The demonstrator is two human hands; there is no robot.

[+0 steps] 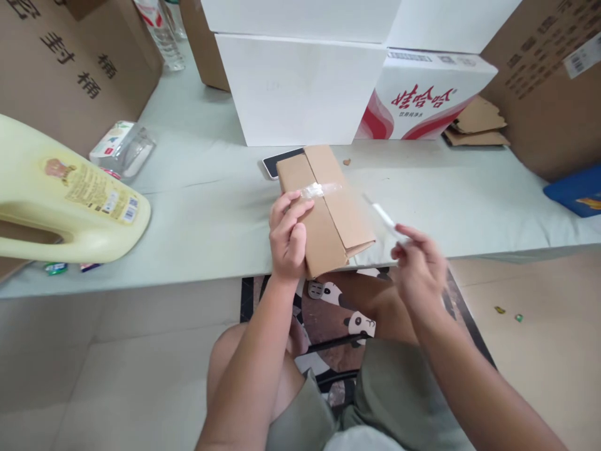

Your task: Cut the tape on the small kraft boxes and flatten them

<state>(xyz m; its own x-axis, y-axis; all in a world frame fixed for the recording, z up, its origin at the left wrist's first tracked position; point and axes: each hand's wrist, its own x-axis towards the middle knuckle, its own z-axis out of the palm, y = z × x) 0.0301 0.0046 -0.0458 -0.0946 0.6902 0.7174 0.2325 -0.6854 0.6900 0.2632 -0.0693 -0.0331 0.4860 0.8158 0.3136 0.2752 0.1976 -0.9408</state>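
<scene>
A small brown cardboard box (323,232) lies tilted near the front edge of the table, a strip of clear tape (323,190) across its top seam. The near end of one flap stands slightly raised. My left hand (288,235) grips the box's left side, fingertips resting on top close to the tape. To the right of the box, my right hand (419,266) is closed around a slim white utility knife (384,216), its thin tip pointing toward the box. Motion smears the knife and this hand, and the tip is apart from the cardboard.
A phone (277,164) lies partly behind the box. White cartons (300,88) stand at the back. At left are a large yellow jug (75,194), a tissue pack (113,144) and a water bottle (162,34). A blue packet (575,191) sits at right.
</scene>
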